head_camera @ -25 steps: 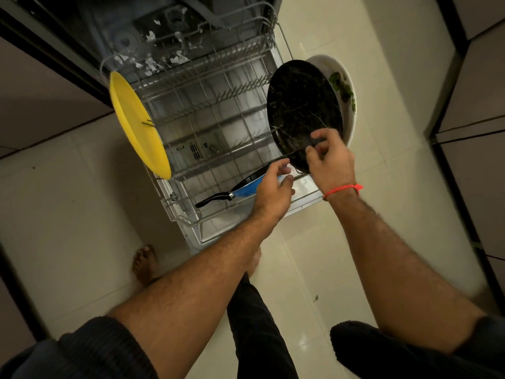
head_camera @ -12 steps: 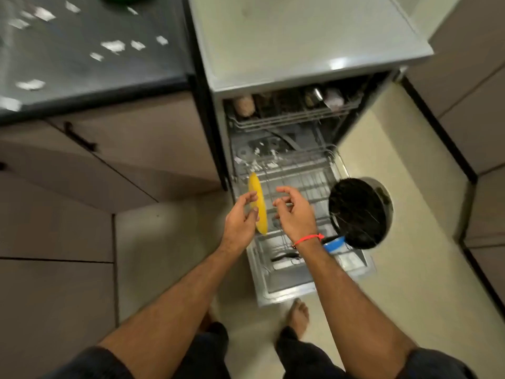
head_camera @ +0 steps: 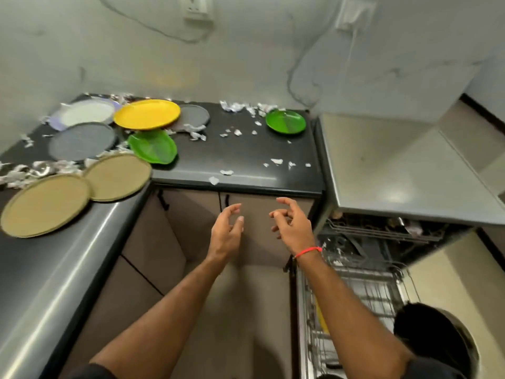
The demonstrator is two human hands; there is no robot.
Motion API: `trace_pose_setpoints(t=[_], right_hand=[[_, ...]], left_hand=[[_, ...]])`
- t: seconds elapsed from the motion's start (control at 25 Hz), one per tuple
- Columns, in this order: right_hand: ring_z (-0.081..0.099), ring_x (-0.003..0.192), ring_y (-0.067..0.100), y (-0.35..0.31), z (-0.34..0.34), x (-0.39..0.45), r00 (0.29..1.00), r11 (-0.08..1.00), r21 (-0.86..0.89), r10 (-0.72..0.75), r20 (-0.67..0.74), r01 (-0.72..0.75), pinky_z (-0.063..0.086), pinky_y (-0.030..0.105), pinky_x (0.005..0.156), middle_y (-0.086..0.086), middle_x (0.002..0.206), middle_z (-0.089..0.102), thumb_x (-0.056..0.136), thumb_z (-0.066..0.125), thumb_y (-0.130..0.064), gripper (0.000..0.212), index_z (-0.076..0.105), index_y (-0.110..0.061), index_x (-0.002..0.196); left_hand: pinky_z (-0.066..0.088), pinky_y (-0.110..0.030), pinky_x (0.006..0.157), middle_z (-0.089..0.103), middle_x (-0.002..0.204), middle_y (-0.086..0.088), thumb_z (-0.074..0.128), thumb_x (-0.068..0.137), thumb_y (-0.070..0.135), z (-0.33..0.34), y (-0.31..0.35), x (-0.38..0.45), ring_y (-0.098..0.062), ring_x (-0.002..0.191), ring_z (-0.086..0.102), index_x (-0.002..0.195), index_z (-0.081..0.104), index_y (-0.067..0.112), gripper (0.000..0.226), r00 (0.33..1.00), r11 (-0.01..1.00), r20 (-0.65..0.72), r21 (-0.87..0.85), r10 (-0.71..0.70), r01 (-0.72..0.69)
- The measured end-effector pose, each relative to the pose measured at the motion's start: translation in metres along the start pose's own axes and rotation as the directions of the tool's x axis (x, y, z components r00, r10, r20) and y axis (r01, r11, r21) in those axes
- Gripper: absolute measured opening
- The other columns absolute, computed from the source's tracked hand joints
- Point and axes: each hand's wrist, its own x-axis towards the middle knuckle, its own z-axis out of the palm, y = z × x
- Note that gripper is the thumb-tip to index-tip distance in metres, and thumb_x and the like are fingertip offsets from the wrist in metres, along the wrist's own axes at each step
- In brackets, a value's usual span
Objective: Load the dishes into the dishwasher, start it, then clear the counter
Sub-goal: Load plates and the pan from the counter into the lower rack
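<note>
Single head-worn view, wide-angle, set high and pitched forward and down. It faces the far corner wall. The counter [head_camera: 240, 157] spans left and centre; the dishwasher [head_camera: 404, 176] stands right, its rack [head_camera: 366, 294] near right. Both forearms enter from the near edge, close to the lens. Edges curve and blur.

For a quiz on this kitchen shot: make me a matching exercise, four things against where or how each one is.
Things:
1. yellow plate
2. two tan plates
3. left hand
4. black pan

Places or states:
A. standing in the pulled-out lower rack of the dishwasher
B. resting on top of other plates at the back of the counter
C. empty, fingers loosely curled, raised in front of the cabinet
D. overlapping at the counter's near left edge

Pairs: 1-B, 2-D, 3-C, 4-A
</note>
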Motion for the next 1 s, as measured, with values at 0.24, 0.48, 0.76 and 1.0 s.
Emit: trace_pose_setpoints(t=[0.24,0.48,0.76,1.0], right_hand=[[0.066,0.063,0.016,-0.05,0.091,0.053,0.976,0.997,-0.006,-0.069,0.206,0.071,0.05,0.022,0.054,0.007,0.091,0.072,0.094,0.058,-0.008,0.027,0.06,-0.023,0.116],[0.066,0.072,0.02,-0.064,0.206,0.113,0.903,0.998,0.057,-0.04,0.427,0.018,0.055,0.036,0.063,0.009,0.095,0.071,0.095,0.058,-0.007,0.025,0.059,-0.029,0.106],[0.068,0.075,0.018,-0.079,0.32,0.142,0.736,0.998,0.005,0.039,0.675,-0.058,0.058,0.038,0.068,0.01,0.101,0.071,0.096,0.058,-0.01,0.022,0.059,-0.021,0.115],[0.07,0.08,0.021,-0.095,0.377,0.128,0.688,0.997,-0.022,0.066,0.723,-0.072,0.058,0.036,0.069,0.009,0.104,0.072,0.097,0.058,-0.012,0.023,0.059,-0.019,0.119]], left_hand=[[0.058,-0.038,0.085,0.06,0.126,0.0,0.063,0.097,0.023,-0.121,-0.01,0.042,-0.013,0.084,0.063,0.13,0.057,0.032,0.035,0.968,0.993,-0.239,0.079,-0.069,0.09],[0.055,-0.041,0.094,0.057,0.134,-0.01,0.064,0.096,0.021,-0.229,-0.047,0.072,-0.02,0.097,0.065,0.135,0.056,0.019,0.04,0.84,0.942,-0.481,0.079,-0.251,0.327],[0.036,-0.042,0.115,0.039,0.149,-0.018,0.063,0.096,0.021,-0.325,-0.085,0.073,-0.036,0.135,0.044,0.144,0.047,0.009,0.052,0.42,0.803,-0.788,-0.151,-0.45,0.577],[0.057,-0.037,0.075,0.064,0.106,-0.015,0.072,0.09,0.03,-0.4,-0.116,0.099,-0.028,0.088,0.064,0.115,0.047,0.01,0.041,0.198,0.638,-0.607,-0.721,-0.77,0.272]])
